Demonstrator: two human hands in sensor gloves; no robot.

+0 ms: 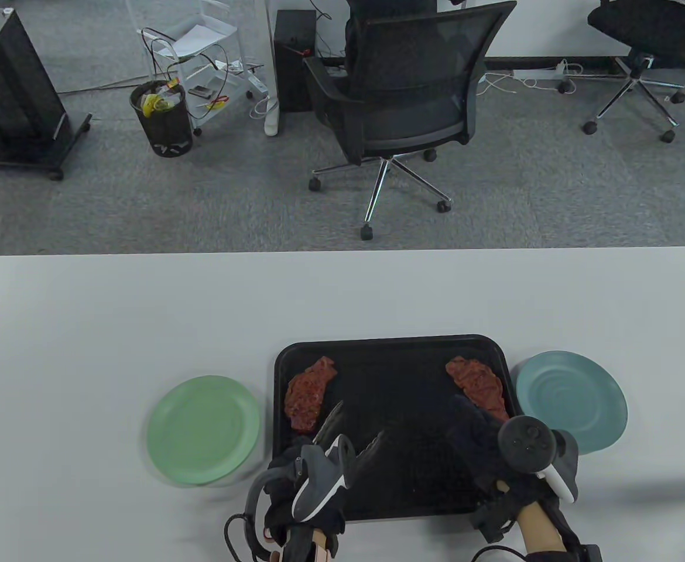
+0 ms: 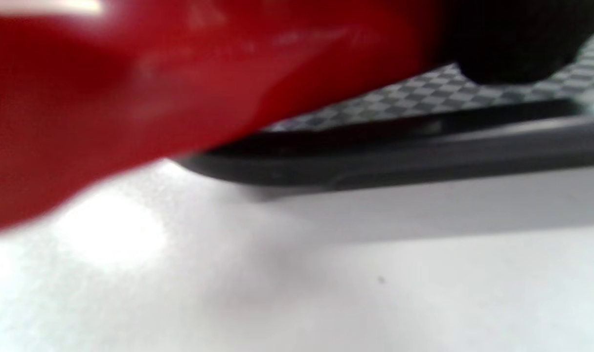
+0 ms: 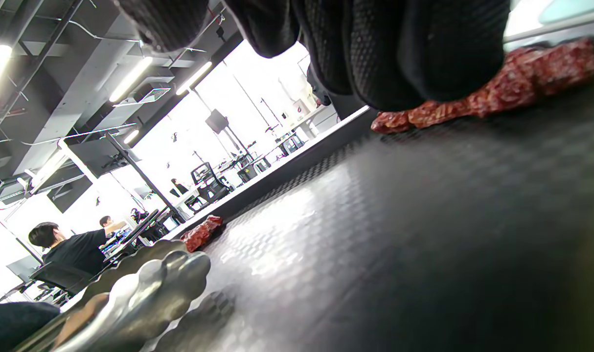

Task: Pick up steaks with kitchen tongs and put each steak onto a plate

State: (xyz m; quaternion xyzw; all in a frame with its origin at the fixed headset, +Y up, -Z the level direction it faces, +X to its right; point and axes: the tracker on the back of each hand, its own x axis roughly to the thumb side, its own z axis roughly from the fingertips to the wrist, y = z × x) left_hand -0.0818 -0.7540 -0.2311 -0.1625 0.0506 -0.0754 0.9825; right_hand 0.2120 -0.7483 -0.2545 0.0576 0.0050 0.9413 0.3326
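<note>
Basically, only from the right wrist view were the scalloped tongs (image 3: 145, 288) tips seen, gripped by the left hand (image 1: 310, 486); the right hand (image 1: 495, 451) was rested relaxed beside a steak (image 1: 478, 385), green plate (image 1: 204, 430) nearby.

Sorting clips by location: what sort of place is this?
Likely an office or lab, not a kitchen: swivel office chairs, grey carpet, and desks under strip lights.
</note>
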